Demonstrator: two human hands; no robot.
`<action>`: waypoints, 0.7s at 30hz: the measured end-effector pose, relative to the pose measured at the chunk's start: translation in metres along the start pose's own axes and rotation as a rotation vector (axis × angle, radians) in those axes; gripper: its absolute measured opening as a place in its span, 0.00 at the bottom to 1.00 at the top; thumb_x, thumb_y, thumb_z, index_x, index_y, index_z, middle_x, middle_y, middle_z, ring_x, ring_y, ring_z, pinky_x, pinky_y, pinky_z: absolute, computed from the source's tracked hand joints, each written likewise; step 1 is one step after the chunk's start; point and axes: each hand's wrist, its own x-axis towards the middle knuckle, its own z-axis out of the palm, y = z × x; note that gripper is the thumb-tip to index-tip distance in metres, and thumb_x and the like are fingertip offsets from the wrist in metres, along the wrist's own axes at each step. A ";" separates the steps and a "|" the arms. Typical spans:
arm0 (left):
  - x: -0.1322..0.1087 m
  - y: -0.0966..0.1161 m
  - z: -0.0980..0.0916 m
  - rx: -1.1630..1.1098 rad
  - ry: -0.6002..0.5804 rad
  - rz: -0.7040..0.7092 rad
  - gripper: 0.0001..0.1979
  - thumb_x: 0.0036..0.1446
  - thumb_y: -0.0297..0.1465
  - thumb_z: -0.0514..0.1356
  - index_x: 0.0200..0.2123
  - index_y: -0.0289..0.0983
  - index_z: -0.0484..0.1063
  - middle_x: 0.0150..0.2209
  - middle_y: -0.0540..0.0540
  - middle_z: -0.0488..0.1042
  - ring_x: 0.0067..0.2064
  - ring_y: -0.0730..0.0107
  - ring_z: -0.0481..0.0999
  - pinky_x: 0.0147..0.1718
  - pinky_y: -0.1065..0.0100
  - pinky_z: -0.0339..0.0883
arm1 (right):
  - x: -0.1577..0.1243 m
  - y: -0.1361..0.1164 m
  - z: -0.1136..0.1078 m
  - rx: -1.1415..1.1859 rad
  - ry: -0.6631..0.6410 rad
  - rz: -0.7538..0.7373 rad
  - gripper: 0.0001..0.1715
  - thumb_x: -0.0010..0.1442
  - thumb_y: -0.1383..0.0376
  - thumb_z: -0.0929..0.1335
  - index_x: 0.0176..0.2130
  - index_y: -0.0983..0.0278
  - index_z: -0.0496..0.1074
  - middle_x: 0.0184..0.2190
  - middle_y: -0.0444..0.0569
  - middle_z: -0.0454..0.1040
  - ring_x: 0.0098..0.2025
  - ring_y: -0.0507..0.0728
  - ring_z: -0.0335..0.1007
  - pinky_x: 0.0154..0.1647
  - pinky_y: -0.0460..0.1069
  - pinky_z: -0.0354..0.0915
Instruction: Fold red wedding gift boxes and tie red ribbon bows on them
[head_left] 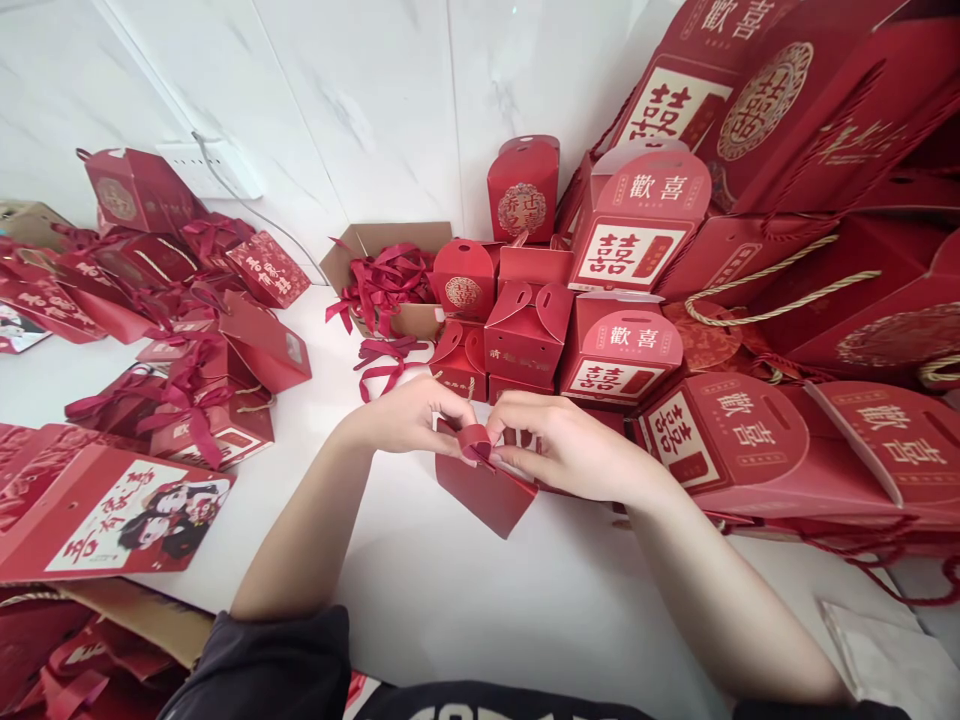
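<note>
A small red gift box (pixel 480 487) is in front of me over the white table, with a red ribbon (pixel 475 441) curled into a loop at its top. My left hand (pixel 409 418) comes in from the left, its thumb and forefinger pinched at the loop. From the other side my right hand (pixel 566 440) is also closed at the ribbon, fingertips against the top of the box. The fingers partly cover the ribbon's ends and the box's upper edge.
A cardboard box (pixel 425 320) of loose ribbons stands by the wall, with several ribbons (pixel 390 362) lying before it. Red gift boxes (pixel 626 340) are stacked at the right. Ribbon-tied boxes (pixel 214 425) crowd the left, near a printed bag (pixel 45 520). A power strip (pixel 210 165) lies behind.
</note>
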 end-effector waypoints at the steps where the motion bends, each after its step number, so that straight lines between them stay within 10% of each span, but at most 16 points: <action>1: 0.000 0.000 0.000 0.001 -0.004 0.009 0.05 0.54 0.31 0.65 0.31 0.35 0.80 0.31 0.47 0.80 0.30 0.73 0.75 0.30 0.74 0.65 | 0.000 0.001 -0.001 -0.006 -0.024 -0.022 0.05 0.63 0.73 0.67 0.38 0.63 0.72 0.36 0.44 0.71 0.38 0.51 0.68 0.41 0.45 0.62; 6: 0.002 -0.002 -0.001 0.030 0.028 0.072 0.05 0.54 0.33 0.65 0.30 0.37 0.77 0.30 0.49 0.78 0.31 0.73 0.74 0.31 0.74 0.65 | 0.001 0.005 0.002 0.004 -0.080 -0.087 0.05 0.65 0.71 0.65 0.40 0.63 0.70 0.38 0.45 0.70 0.38 0.52 0.67 0.41 0.46 0.62; 13: -0.008 0.011 0.002 0.351 0.554 -0.063 0.08 0.50 0.31 0.66 0.29 0.37 0.68 0.29 0.52 0.70 0.31 0.74 0.67 0.30 0.73 0.61 | 0.007 0.005 0.016 0.014 0.208 0.063 0.04 0.65 0.70 0.63 0.37 0.62 0.67 0.36 0.45 0.70 0.35 0.52 0.68 0.34 0.46 0.63; 21: -0.019 0.048 0.032 0.365 0.522 -0.196 0.09 0.63 0.36 0.53 0.38 0.39 0.70 0.33 0.51 0.74 0.34 0.71 0.73 0.33 0.71 0.65 | 0.013 0.008 0.038 -0.268 0.611 0.103 0.03 0.62 0.69 0.65 0.35 0.62 0.68 0.34 0.48 0.73 0.34 0.55 0.71 0.37 0.48 0.66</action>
